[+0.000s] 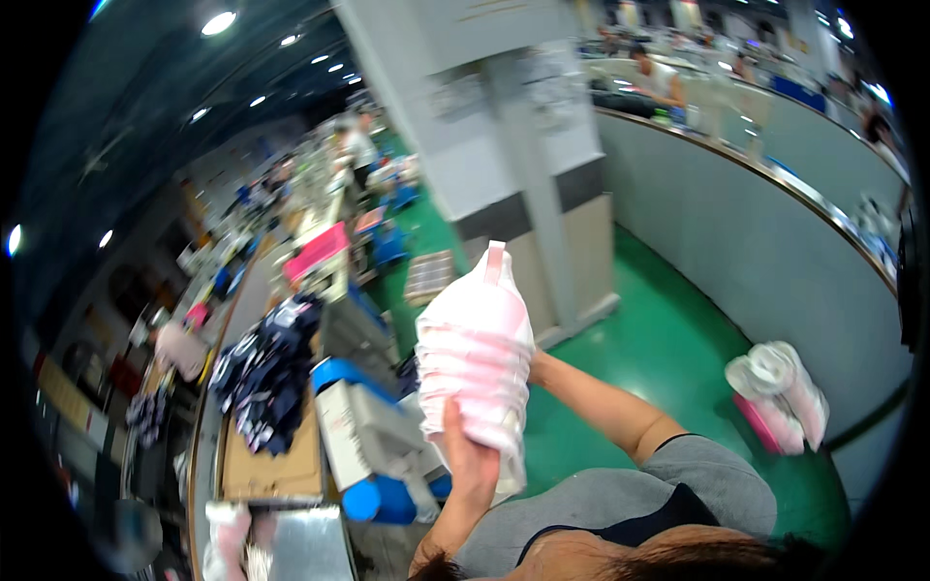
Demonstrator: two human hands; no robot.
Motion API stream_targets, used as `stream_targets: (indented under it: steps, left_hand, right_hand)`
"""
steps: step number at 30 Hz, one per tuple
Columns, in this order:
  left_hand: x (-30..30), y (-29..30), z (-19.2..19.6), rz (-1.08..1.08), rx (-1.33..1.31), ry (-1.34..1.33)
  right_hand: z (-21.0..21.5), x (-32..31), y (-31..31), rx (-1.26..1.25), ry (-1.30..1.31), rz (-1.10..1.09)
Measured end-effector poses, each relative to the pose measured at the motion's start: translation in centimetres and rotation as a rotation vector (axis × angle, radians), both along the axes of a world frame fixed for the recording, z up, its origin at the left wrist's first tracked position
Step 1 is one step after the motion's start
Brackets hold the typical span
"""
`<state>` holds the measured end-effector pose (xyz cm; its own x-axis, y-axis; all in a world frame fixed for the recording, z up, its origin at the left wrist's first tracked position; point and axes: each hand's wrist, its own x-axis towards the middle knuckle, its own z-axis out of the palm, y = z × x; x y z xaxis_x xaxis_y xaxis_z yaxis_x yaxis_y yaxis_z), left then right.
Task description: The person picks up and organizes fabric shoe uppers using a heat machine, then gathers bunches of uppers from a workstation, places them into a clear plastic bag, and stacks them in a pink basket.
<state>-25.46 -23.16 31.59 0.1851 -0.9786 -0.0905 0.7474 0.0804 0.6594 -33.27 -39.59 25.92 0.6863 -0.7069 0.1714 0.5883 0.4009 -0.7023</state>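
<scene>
A bundle of white and pink fabric pieces (475, 363), layered in ridges and with a small pink loop at its top, is held upright before my chest. My left hand (472, 463) grips its lower part, with the thumb pressed against the near side. On the right, my forearm reaches behind the bundle. Only the edge of my right hand (539, 367) shows there, at the bundle's right side, and its fingers are hidden.
To the left, a dark patterned fabric pile (269, 373) lies on a worktable, beside a white and blue machine (373, 441). A grey pillar (513, 145) stands ahead. At right, white and pink bundles (780, 392) rest on the green floor by a curved partition (736, 184). People work farther off.
</scene>
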Motion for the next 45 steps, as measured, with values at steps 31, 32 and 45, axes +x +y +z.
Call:
stream_targets:
  steps: [31,32,45]
  left_hand:
    - [-54.8,-75.8,-19.4,-0.702,-0.144,-0.690]
    - [-56.5,-78.3,-19.6,-0.682,-0.148,-0.692]
    - [-57.7,-106.4,-19.0,-0.135,0.033,-0.799]
  right_hand:
    - [-18.1,-64.7,-54.6,0.318,0.003,-0.890]
    - [-18.0,-66.7,-57.9,0.305,0.013,-0.871]
    - [-14.3,-63.3,-100.6,0.283,-0.054,-0.241]
